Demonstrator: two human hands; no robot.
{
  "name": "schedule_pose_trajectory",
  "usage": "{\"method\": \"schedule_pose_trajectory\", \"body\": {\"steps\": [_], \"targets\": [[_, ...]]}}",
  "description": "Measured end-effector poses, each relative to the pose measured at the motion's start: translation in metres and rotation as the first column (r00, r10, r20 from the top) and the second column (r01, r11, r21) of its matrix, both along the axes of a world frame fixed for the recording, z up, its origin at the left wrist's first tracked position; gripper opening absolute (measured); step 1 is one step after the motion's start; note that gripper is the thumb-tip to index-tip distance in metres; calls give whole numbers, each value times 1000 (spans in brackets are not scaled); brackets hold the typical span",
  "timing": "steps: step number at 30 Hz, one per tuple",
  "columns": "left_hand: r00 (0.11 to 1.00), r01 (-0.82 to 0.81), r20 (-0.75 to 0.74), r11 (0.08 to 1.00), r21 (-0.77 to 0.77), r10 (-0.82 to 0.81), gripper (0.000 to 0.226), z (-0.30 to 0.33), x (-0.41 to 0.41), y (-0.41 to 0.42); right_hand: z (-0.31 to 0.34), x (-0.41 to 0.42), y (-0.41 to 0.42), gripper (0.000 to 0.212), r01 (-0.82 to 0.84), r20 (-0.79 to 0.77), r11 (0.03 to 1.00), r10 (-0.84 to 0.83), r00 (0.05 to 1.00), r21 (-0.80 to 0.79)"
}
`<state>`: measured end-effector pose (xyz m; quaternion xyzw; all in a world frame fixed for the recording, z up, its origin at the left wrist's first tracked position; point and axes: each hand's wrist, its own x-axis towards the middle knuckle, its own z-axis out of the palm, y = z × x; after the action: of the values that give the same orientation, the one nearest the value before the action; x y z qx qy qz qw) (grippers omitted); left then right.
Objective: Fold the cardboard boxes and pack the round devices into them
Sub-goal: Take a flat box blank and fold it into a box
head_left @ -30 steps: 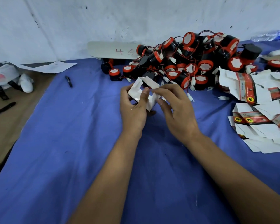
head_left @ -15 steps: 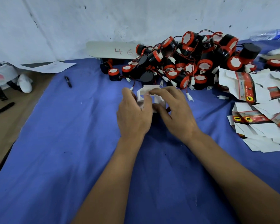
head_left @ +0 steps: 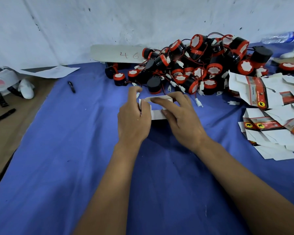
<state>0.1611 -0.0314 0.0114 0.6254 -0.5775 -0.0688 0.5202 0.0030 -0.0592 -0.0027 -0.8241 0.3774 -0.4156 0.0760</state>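
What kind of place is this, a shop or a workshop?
Most likely a small hand-packing workbench. A heap of round black-and-red devices with wires sits on a blue cloth-covered table, beside flat printed cardboard box blanks, while both hands fold one white cardboard box.

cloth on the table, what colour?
Blue cloth, plain; head view.

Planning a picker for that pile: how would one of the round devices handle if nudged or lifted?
A round device would likely roll on its side, being cylindrical. Its thin wires, tangled through the pile, would probably drag neighbours. Its hard-looking casing suggests stiffness.
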Motion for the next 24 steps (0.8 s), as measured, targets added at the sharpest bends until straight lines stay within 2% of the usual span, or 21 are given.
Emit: {"method": "schedule_pose_trajectory", "body": {"steps": [3,5,9,12,17,19,24], "targets": [[998,50,48,999,-12,-50,44,-3,-3,-2,0,-2,-1,42,-3,-9,1000,3,1000,30],[995,70,73,997,15,-71,50,-6,-4,-3,1,-2,0,40,-29,29,998,27,999,50],[975,210,55,975,72,-214,70,-7,-8,-2,3,-4,-2,34,-7,141,999,0,990,47],[966,243,76,969,53,-247,69,-7,-10,-1,5,-5,-4,27,18,182,1000,-16,983,-10],[970,197,145,980,11,-196,65,-4,-11,-1,4,-9,-5,21,29,159,997,-16,987,-78],[974,205,92,978,31,-207,65,-3,-12,-1,5,-10,-5,21,27,156,996,-13,988,-85],[921,346,-222,934,89,-320,49,0,-16,-2,12,-12,-1,19,-12,281,993,45,959,-121]]}}
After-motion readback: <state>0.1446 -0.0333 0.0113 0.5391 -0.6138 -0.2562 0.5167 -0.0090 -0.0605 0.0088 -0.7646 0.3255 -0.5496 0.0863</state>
